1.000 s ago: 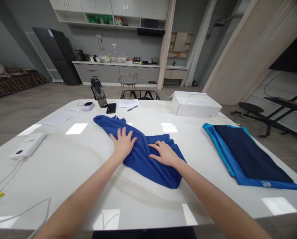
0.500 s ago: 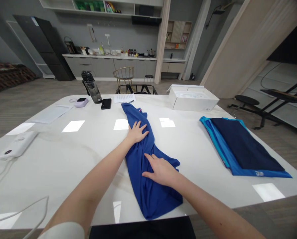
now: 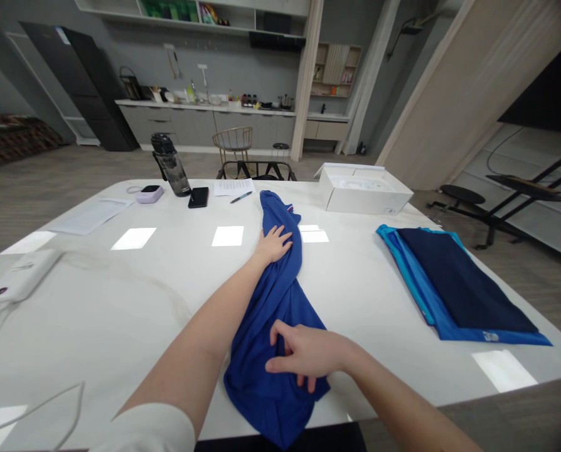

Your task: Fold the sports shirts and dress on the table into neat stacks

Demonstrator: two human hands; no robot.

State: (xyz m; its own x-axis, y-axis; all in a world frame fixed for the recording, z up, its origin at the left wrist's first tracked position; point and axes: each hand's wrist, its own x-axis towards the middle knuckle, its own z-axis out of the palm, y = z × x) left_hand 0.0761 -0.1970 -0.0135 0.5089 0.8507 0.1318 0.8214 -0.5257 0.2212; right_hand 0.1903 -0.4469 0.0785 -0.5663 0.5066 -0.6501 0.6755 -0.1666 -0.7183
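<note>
A royal-blue shirt (image 3: 280, 282) lies bunched lengthwise on the white table (image 3: 167, 301), its lower end hanging at the near edge. A bit of red and white trim shows near its far end. My left hand (image 3: 274, 243) rests flat on the upper part of the cloth with fingers spread. Over the lower part is my right hand (image 3: 304, 353), thumb and forefinger apart and the other fingers bent down; no cloth shows in its grip. Whether those bent fingertips touch the shirt I cannot tell.
To the right lies a stack of folded blue and navy clothes (image 3: 464, 282), with an open white box (image 3: 365, 191) behind. Farther left are a pen (image 3: 241, 197), a phone (image 3: 198, 197), a water bottle (image 3: 172, 166), papers (image 3: 92, 215) and a white corded device (image 3: 21, 276).
The shirt's far end has shifted right, uncovering the pen, and its near end has moved left and closer. My left hand went right with it; my right hand came nearer, its fingers more bent.
</note>
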